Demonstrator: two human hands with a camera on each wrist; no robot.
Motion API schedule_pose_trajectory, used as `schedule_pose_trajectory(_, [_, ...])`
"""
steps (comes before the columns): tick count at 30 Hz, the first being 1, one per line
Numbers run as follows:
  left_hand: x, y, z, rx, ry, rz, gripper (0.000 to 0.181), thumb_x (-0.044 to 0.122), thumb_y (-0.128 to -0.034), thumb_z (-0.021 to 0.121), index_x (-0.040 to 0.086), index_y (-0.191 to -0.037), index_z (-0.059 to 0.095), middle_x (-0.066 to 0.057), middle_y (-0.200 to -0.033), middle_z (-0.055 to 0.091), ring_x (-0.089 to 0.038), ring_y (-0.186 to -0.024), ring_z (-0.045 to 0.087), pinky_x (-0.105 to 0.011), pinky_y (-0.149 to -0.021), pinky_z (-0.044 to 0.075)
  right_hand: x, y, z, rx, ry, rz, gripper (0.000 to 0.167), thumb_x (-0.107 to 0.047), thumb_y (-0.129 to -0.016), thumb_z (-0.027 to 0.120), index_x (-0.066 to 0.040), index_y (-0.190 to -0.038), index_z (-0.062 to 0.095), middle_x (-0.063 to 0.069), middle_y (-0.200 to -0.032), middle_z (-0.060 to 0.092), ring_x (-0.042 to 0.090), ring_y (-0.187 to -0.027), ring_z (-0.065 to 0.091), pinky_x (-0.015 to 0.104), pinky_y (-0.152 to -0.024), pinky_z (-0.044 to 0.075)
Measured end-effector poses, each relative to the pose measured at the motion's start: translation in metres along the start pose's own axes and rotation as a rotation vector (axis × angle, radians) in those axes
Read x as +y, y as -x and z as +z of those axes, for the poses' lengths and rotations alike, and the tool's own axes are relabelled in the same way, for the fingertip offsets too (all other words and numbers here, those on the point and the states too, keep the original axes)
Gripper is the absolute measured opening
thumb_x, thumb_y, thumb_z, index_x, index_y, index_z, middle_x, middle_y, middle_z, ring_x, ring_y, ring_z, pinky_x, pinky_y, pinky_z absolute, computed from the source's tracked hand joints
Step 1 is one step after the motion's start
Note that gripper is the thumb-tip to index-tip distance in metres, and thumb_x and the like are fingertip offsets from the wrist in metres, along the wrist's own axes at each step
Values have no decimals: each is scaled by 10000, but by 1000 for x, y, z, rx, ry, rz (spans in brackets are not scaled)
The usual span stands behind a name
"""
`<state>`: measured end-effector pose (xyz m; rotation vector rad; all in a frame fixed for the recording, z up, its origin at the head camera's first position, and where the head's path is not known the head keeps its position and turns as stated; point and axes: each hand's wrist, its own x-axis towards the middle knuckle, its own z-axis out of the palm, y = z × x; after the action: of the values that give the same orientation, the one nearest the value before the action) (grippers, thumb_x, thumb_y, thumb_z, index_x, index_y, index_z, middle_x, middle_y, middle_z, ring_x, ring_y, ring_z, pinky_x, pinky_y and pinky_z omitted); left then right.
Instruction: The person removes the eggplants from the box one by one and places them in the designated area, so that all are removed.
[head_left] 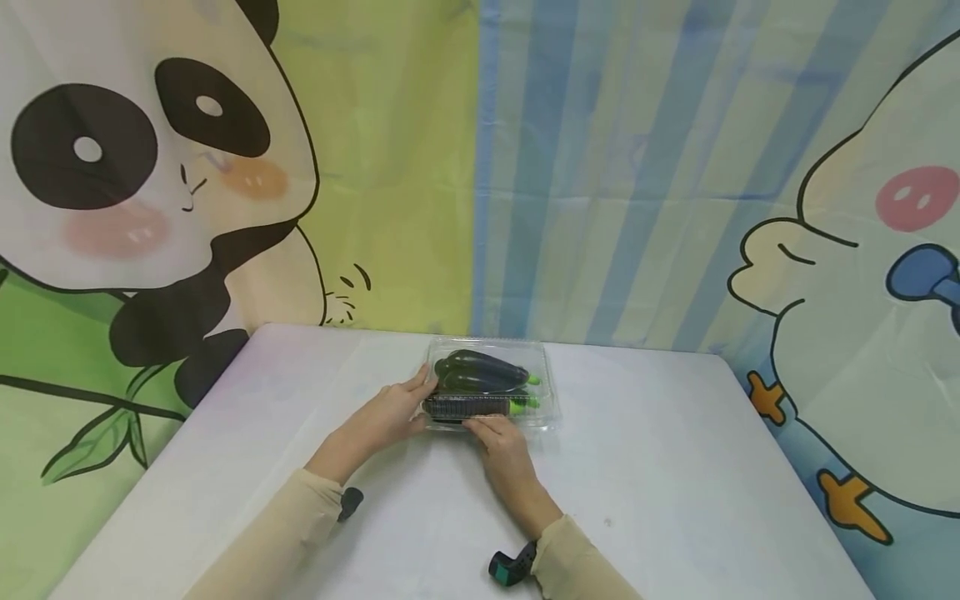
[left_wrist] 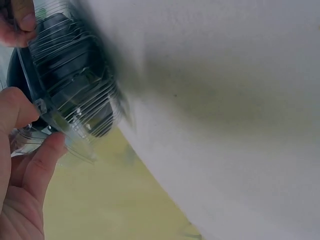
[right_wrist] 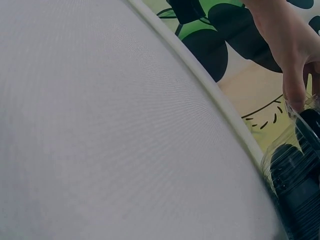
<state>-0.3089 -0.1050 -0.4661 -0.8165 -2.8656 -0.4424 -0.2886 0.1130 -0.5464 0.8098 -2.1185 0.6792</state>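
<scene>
A clear plastic box holds several dark eggplants with green stem ends, near the table's back edge. At its left side my left hand grips the rim; in the left wrist view the thumb and fingers of that hand pinch the box's corner. My right hand has its fingertips on the front edge of the box, and in the left wrist view they pinch that rim. In the right wrist view the box is partly cut off, with the left hand at its far end.
The white table stretches out around the box. Behind it hangs a curtain printed with a panda and another cartoon figure. Dark wrist devices sit at both sleeves.
</scene>
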Motion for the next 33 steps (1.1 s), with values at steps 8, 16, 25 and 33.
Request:
schedule_pose_trajectory(8, [-5, 2, -11, 18, 52, 67, 656, 117, -819, 709, 20, -1408, 436, -242, -1447, 388, -83, -518, 536, -295, -747, 581, -3, -1, -1, -25, 1, 38, 197, -5, -763, 725, -101, -935, 736, 26, -969, 733, 135, -903, 678, 202, -836, 553])
schedule_pose_trajectory(16, [-14, 6, -8, 116, 153, 89, 689, 142, -825, 736, -20, -1411, 413, -233, -1180, 640, -268, -915, 712, -318, -777, 595, 0, 1, 1, -19, -8, 36, 170, -22, -795, 707, -105, -940, 737, 3, -955, 721, 115, -897, 653, 176, -822, 536])
schedule_pose_trajectory(25, [-15, 4, -5, 218, 235, 62, 621, 246, -833, 732, 36, -1369, 500, -208, -1196, 635, -237, -906, 716, -310, -770, 595, -1, 0, 0, -9, -5, 17, 164, -18, -807, 700, -103, -942, 738, -10, -953, 715, 114, -890, 652, 169, -820, 532])
schedule_pose_trajectory(33, [-17, -2, -10, 297, 337, -5, 571, 271, -800, 753, 81, -1310, 578, -156, -1148, 673, -214, -899, 718, -290, -735, 598, -2, -1, -2, -4, -17, 12, 184, -3, -790, 715, -101, -945, 737, -7, -959, 713, 113, -897, 649, 177, -826, 536])
